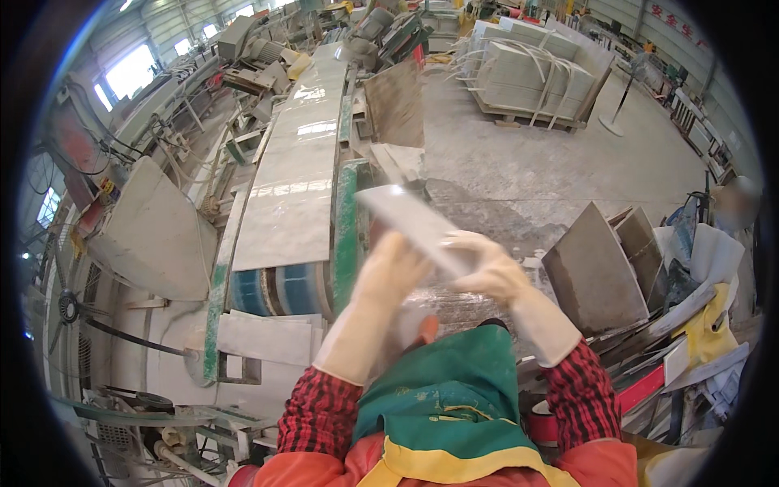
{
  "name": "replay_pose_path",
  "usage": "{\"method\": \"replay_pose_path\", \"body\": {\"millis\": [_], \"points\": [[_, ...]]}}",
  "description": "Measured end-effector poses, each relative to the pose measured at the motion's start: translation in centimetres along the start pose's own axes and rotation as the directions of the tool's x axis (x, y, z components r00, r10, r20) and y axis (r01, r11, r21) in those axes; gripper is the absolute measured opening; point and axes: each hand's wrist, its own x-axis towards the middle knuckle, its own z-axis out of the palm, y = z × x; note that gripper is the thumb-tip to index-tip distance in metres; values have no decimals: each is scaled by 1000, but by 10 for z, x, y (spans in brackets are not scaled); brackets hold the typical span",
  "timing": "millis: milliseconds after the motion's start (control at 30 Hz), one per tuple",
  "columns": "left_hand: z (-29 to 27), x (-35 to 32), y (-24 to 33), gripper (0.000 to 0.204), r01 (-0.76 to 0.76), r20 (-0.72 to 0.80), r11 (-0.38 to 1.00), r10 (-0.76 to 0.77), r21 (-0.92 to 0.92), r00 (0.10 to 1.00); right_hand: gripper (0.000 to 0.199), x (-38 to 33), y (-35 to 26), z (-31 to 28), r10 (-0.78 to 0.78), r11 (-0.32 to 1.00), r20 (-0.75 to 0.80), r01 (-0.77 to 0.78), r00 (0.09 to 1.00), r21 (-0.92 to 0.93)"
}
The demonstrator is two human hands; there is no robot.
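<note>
A pale grey, flat rectangular stone tile (410,215) is raised in front of me, tilted and blurred by motion. My right hand (491,264), in a long cream rubber glove, grips its near right end, fingers on the upper side. My left hand (396,266), gloved alike, holds the lower left edge; its fingertips are partly hidden by the tile. To the left of my hands a conveyor (351,227) with a green side rail carries a row of wet, shiny stone slabs (284,199). Blue rollers (302,289) show at its near end.
Thin stone pieces (268,337) lie just below the rollers. Large slabs (596,268) lean at the right beside a cluttered heap. Farther back, a strapped stack of slabs (531,77) sits on a pallet. A black fan (69,306) stands at far left.
</note>
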Motion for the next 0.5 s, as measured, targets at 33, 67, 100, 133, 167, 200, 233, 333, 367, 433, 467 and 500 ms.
{"method": "replay_pose_path", "body": {"millis": [33, 67, 100, 133, 167, 200, 233, 333, 367, 433, 467, 500], "points": [[-11, -9, 12, 40, -92, -29, 994, 93, 61, 995, 65, 15, -6, 16, -185, 896, 124, 219, 975, -388], [-27, -23, 28, 40, -186, -71, 973, 197, 136, 978, 69, 25, -40, 40, -80, 782, 241, 211, 967, -586], [-17, -39, 46, 33, -178, -191, 979, 156, -103, 969, 71, 30, -36, 49, -224, 701, 258, 339, 940, -627], [-24, -53, 60, 33, -214, -248, 972, 185, -98, 951, 73, 36, -29, 62, -368, 601, 295, 468, 882, -648], [-38, -64, 72, 34, -253, -306, 963, 216, -90, 927, 75, 43, -23, 71, -501, 479, 336, 579, 797, -660], [-60, -73, 82, 38, -286, -376, 955, 237, -80, 896, 72, 45, -32, 74, -512, 471, 369, 613, 776, -634], [-79, -79, 91, 43, -314, -441, 947, 254, -67, 861, 70, 48, -25, 75, -521, 484, 319, 582, 791, -653], [-140, -96, 114, 32, -370, -650, 929, 285, 5, 705, 63, 43, 16, 49, -460, 553, 173, 434, 871, -711], [-159, -103, 118, 24, -380, -711, 924, 290, 35, 641, 59, 37, 31, 31, -389, 599, 120, 350, 913, -721], [-178, -105, 120, 19, -385, -778, 922, 264, 32, 570, 54, 10, 50, -19, -197, 672, 45, 169, 979, -722], [-183, -99, 121, 16, -383, -801, 923, 251, 29, 543, 53, -10, 107, -52, -303, 527, -62, 113, 951, -842], [-197, -100, 118, 17, -392, -812, 920, 239, 14, 532, 53, -33, 105, -72, -266, 585, -140, 44, 954, -810]]}}
